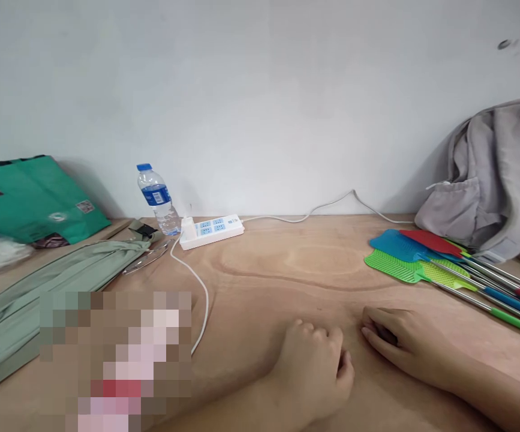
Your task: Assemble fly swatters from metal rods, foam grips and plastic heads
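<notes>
My left hand (316, 366) rests on the wooden tabletop (260, 312) with its fingers curled under into a loose fist and the thumb against the side. No object shows in it. To its right, my right hand (401, 339) lies on the wood, fingers bent and the thumb near the index finger. The hollow between them shows nothing held. Closest to my right hand are several fly swatters: a green one (394, 267), a blue one (394, 243) and a red one (426, 241) among them, their handles pointing to the right edge.
A white power strip (215, 231) with a cable stands near the wall, beside a tilted water bottle (156, 195). At left are a green bag (48, 198), a grey-green strap or cloth (62, 282) and a pixelated patch. A grey backpack (489, 174) sits at right.
</notes>
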A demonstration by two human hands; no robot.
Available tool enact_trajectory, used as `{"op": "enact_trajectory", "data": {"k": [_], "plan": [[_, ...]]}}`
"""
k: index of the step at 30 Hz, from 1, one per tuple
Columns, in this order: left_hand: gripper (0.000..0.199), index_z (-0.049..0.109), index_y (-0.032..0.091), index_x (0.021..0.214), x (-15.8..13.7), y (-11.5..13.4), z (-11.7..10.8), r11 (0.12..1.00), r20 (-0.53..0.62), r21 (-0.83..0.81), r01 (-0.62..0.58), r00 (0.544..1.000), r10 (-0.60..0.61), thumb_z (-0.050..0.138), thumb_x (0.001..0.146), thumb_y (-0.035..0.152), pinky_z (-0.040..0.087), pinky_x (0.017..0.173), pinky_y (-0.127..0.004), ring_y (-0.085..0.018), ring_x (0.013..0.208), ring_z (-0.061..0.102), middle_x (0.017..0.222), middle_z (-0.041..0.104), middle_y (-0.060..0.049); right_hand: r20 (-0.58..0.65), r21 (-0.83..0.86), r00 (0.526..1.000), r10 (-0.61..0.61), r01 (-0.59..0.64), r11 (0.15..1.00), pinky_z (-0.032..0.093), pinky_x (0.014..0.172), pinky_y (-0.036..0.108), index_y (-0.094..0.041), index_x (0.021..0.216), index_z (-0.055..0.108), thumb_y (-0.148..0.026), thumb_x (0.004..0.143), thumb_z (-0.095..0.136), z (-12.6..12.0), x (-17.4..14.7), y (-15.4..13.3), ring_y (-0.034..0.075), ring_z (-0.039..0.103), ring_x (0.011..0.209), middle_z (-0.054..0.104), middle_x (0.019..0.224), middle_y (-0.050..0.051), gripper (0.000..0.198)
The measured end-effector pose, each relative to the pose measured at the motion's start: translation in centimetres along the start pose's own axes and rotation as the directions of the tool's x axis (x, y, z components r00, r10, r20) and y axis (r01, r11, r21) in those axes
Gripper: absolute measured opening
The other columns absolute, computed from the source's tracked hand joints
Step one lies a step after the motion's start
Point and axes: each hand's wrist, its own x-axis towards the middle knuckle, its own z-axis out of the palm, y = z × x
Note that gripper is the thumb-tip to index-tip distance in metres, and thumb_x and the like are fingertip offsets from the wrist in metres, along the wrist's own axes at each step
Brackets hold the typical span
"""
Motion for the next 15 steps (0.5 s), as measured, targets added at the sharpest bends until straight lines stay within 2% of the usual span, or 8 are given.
{"op": "enact_trajectory", "data": {"k": [5, 10, 12, 14, 15], "plan": [[0.02, 0.054, 0.017, 0.08, 0.0, -0.1, 0.2, 0.999, 0.02, -0.032, 0.0, 1.0, 0.001, 0.039, 0.08, 0.03, 0.044, 0.066, -0.041, -0.023, 0.068, 0.057, 0.073, 0.063, -0.008, 0.009, 0.037, 1.0, -0.02, 0.02, 0.999, 0.034, 0.053, 0.027, -0.02, 0.069, 0.051, -0.032, 0.087, 0.037, -0.4, -0.2, 0.0, 0.014, 0.051, 0.057, 0.057, 0.063, 0.001, 0.025], [0.021, 0.055, 0.016, 0.082, 0.2, -0.3, 0.4, 0.998, 0.045, -0.056, -0.011, 0.999, 0.013, 0.039, 0.08, 0.03, 0.043, 0.066, -0.04, -0.024, 0.069, 0.057, 0.075, 0.063, -0.009, 0.003, -0.051, 0.98, -0.201, 0.201, 0.978, 0.04, 0.056, 0.028, -0.022, 0.073, 0.055, -0.031, 0.086, 0.042, -1.2, -1.3, 1.8, 0.015, 0.054, 0.06, 0.059, 0.069, 0.002, 0.021], [0.022, 0.056, 0.016, 0.082, 0.2, -0.3, 0.5, 0.998, 0.062, -0.065, -0.016, 0.998, 0.02, 0.039, 0.08, 0.03, 0.042, 0.066, -0.04, -0.024, 0.069, 0.057, 0.075, 0.063, -0.009, -0.088, -0.143, 0.967, -0.241, 0.227, 0.963, 0.044, 0.06, 0.029, -0.026, 0.085, 0.057, -0.031, 0.084, 0.047, -1.4, -1.9, 3.8, 0.016, 0.057, 0.067, 0.061, 0.076, 0.002, 0.012], [0.022, 0.055, 0.016, 0.082, 0.2, -0.3, 0.5, 0.997, 0.073, -0.07, -0.014, 0.997, 0.02, 0.039, 0.08, 0.029, 0.042, 0.067, -0.041, -0.024, 0.069, 0.057, 0.075, 0.063, -0.009, -0.242, -0.247, 0.929, -0.281, 0.221, 0.944, 0.046, 0.073, 0.031, -0.027, 0.096, 0.057, -0.034, 0.08, 0.054, -1.9, -2.6, 6.7, 0.019, 0.059, 0.083, 0.063, 0.089, 0.004, 0.018], [0.021, 0.055, 0.016, 0.082, 0.2, -0.3, 0.5, 0.997, 0.077, -0.071, -0.014, 0.997, 0.019, 0.039, 0.08, 0.029, 0.042, 0.067, -0.041, -0.025, 0.07, 0.057, 0.075, 0.063, -0.01, -0.331, -0.272, 0.913, -0.237, 0.148, 0.951, 0.046, 0.077, 0.031, -0.027, 0.095, 0.057, -0.034, 0.08, 0.054, -2.3, -3.0, 8.4, 0.019, 0.059, 0.087, 0.063, 0.092, 0.005, 0.017]]}}
